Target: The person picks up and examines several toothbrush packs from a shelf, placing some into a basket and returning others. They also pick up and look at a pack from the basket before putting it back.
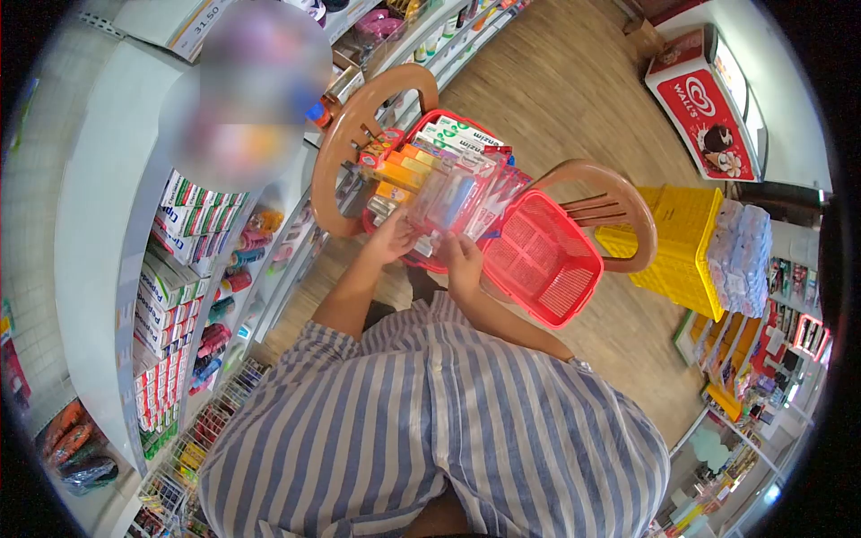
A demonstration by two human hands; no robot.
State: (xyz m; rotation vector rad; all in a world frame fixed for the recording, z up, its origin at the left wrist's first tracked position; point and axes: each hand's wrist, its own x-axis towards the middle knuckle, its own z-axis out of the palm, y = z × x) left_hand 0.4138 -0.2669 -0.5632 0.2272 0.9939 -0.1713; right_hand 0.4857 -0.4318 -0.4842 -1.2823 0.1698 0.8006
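Both hands meet at a clear plastic package (446, 199) with something blue inside, above a filled red basket (471, 119). My left hand (393, 237) has its fingers closed on the package's lower left edge. At the lower right edge, my right hand (462, 260) pinches the same package. Beneath and behind it, the basket holds white and green boxes (453, 134) and yellow-orange boxes (404, 170). A second red basket (543, 255), with nothing visible in it, stands just right of my right hand.
Brown chairs (334, 170) stand under the baskets. Shelves of toothpaste boxes (170, 314) rise on the left. Yellow crates (682, 238) with wrapped bottles (740, 260) are on the right, below a red Wall's freezer (704, 117).
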